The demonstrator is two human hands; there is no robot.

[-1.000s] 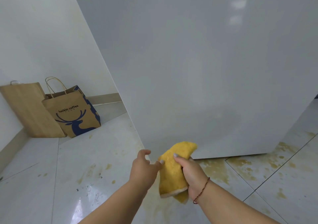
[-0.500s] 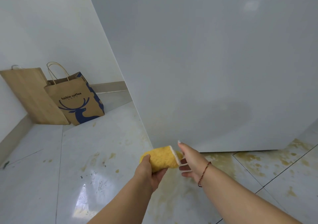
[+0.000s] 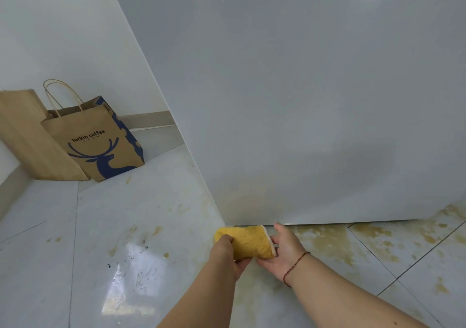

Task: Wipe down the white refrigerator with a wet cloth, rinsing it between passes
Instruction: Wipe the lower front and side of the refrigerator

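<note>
The white refrigerator (image 3: 302,95) fills the upper right of the view, its side panel reaching down to the floor. A folded yellow cloth (image 3: 251,243) with a pale edge is held low, just in front of the refrigerator's bottom corner. My left hand (image 3: 228,254) grips the cloth's left end from below. My right hand (image 3: 285,250), with a red cord at the wrist, touches the cloth's right end with straight fingers spread around it.
Two brown paper bags stand against the wall at the left: a plain one (image 3: 27,136) and one printed with a blue deer (image 3: 98,141). The pale tiled floor (image 3: 126,226) carries yellow-brown stains, heaviest below the refrigerator (image 3: 325,242).
The cloth passed from my right hand's grip to my left hand and was folded flat. Both hands sank lower toward the refrigerator's bottom corner, and the view tilted down.
</note>
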